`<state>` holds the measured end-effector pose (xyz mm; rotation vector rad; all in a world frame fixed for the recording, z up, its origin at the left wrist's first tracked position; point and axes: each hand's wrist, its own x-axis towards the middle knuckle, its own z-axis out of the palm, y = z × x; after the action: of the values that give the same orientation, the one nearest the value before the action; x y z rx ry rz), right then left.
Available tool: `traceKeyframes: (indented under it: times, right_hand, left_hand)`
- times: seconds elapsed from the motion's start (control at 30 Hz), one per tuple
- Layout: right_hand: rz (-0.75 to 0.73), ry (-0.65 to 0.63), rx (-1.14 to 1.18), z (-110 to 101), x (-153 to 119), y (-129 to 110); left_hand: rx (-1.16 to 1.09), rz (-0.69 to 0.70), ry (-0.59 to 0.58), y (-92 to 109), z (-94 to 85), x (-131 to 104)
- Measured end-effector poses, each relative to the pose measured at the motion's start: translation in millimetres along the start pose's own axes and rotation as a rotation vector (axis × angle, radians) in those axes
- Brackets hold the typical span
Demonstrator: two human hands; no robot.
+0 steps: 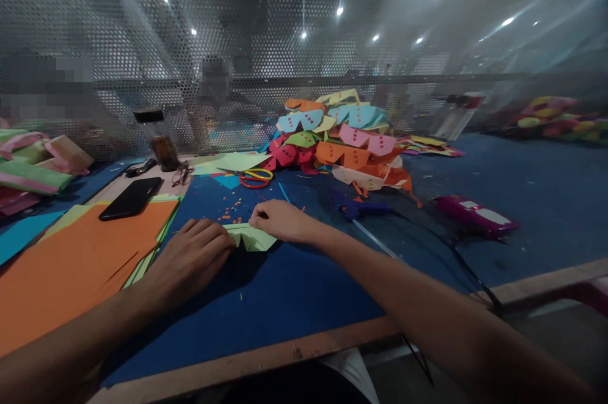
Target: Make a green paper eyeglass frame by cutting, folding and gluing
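Note:
A small pale green folded paper piece (256, 238) with a notch in its lower edge is between my hands, over the blue tabletop (285, 293). My left hand (197, 255) has its fingers curled around the left end of the paper, and the fingertips are partly hidden. From the right, my right hand (280, 219) pinches the paper near its upper edge. Just beyond lie tiny orange paper bits (232, 209) and scissors (256, 178) with red and yellow handles. A blue glue gun (358, 206) rests to the right of my right hand.
Orange paper sheets (71, 265) bear a black phone (130, 199) on the left. A dark bottle (164, 152) stands behind it. Folded colourful paper shapes (346, 149) are heaped at the back. A purple device (475, 215) lies right, near a black cable (468, 268). Perforated metal screen (237, 24) behind.

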<state>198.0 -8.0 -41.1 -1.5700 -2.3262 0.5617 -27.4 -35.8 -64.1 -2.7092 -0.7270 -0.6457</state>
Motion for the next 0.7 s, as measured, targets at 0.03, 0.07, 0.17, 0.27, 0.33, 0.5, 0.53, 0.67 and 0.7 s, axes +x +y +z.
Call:
traceKeyframes:
  times: [0.03, 0.07, 0.17, 0.27, 0.33, 0.5, 0.53, 0.67, 0.7]
  right_hand:
    - [-0.001, 0.001, -0.011, 1, 0, 0]
    - [-0.005, 0.002, -0.023, 1, -1, 0]
    - [-0.029, 0.006, -0.054, 3, -1, -1]
    - [-0.048, 0.025, -0.083, 5, -1, -2]
    - [-0.056, 0.041, -0.101, 6, -2, -2]
    - [-0.078, 0.076, -0.129, 7, -5, -4]
    - [-0.085, 0.082, -0.130, 8, -6, -4]
    - [-0.124, 0.104, -0.113, 10, -7, -5]
    - [-0.134, 0.107, -0.102, 11, -7, -5]
  left_hand:
    - [-0.019, -0.024, -0.015, 0, 1.5, 0]
    - [-0.043, -0.051, -0.026, 0, 3.2, -1]
    - [-0.121, -0.134, -0.041, -1, 7.9, -1]
    - [-0.171, -0.186, -0.033, -1, 10.3, 0]
    - [-0.197, -0.217, -0.031, -1, 10.3, 1]
    - [-0.260, -0.319, -0.033, 1, 8.6, 5]
    - [-0.274, -0.341, -0.035, 1, 8.3, 5]
    - [-0.320, -0.406, -0.036, 1, 7.7, 5]
    - [-0.330, -0.413, -0.039, 1, 7.6, 5]
